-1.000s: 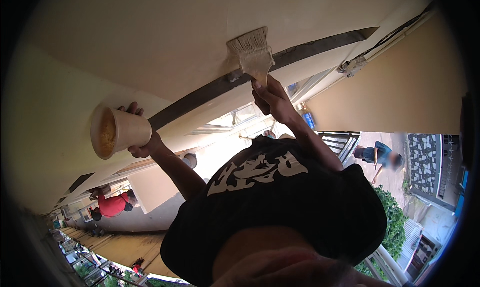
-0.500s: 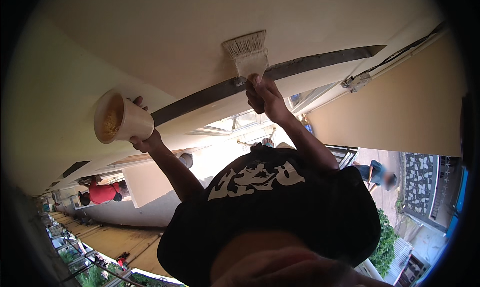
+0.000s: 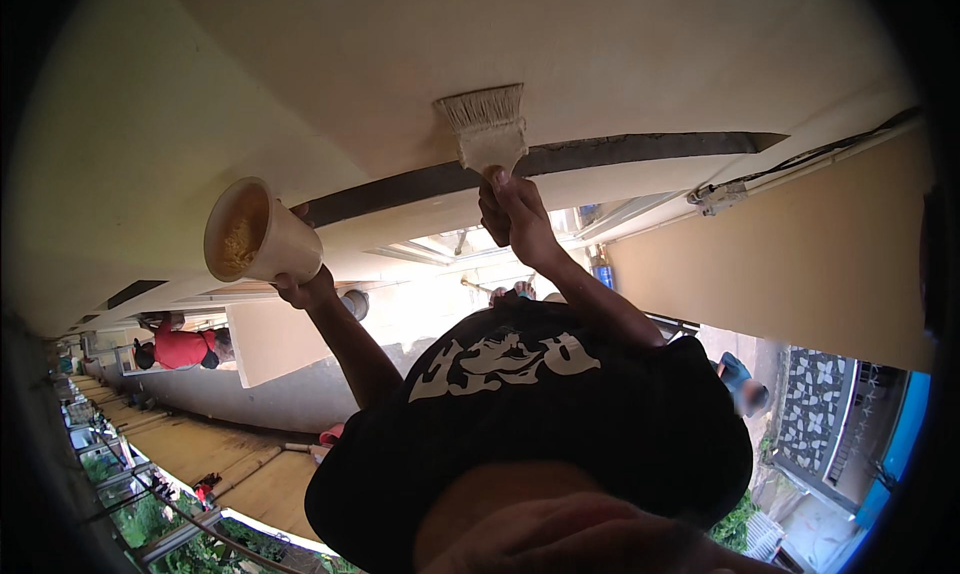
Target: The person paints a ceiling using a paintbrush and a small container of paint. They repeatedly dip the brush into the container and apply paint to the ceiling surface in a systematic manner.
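My left hand (image 3: pixel 300 286) grips a pale plastic bucket (image 3: pixel 290 242) by its side, fingers wrapped round it. The bucket is tilted with its mouth to the left, and a yellowish-cream paint (image 3: pixel 241 246) shows inside. My right hand (image 3: pixel 520 214) is closed round the handle of a wide paintbrush (image 3: pixel 492 142). Its pale bristles point up the picture and lie at the cream wall (image 3: pixel 640 54); whether they press on it I cannot tell. Just behind the brush runs a dark grey strip (image 3: pixel 640 148) along the wall's edge.
Cables and a small box (image 3: pixel 720 198) run along the wall at right. A person in red (image 3: pixel 185 348) is at far left, another in blue (image 3: pixel 736 376) at lower right. A yellowish ledge (image 3: pixel 190 454) and greenery (image 3: pixel 145 522) show at lower left, a patterned panel (image 3: pixel 810 409) at right.
The brush has shifted slightly left and down in the picture, and the bucket slightly right. The background has shifted too. Both hands keep their hold.
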The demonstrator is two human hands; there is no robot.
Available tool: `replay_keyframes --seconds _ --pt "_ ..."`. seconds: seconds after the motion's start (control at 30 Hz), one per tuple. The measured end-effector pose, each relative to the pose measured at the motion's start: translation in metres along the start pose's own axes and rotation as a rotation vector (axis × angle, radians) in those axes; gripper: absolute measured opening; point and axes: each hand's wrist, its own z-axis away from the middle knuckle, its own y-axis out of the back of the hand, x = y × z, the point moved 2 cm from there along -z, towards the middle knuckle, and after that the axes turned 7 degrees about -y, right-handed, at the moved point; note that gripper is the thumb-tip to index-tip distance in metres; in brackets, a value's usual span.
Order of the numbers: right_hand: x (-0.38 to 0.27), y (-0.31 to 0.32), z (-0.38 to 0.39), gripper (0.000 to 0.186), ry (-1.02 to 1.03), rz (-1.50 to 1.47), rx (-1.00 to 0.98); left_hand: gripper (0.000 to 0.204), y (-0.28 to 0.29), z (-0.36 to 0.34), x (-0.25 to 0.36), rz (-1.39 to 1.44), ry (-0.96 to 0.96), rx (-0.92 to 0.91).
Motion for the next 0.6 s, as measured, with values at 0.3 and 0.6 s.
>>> replay_keyframes --seconds 0.3,0.6 --pt "-0.022 -0.038 0.036 0.046 0.004 0.148 -0.125 0.105 0.018 0.019 -0.001 0.001 0.061 -0.024" --pt "0.049 -0.018 -0.002 0.041 -0.131 0.153 0.028 0.100 0.016 0.034 -0.005 -0.061 -0.010 0.069"
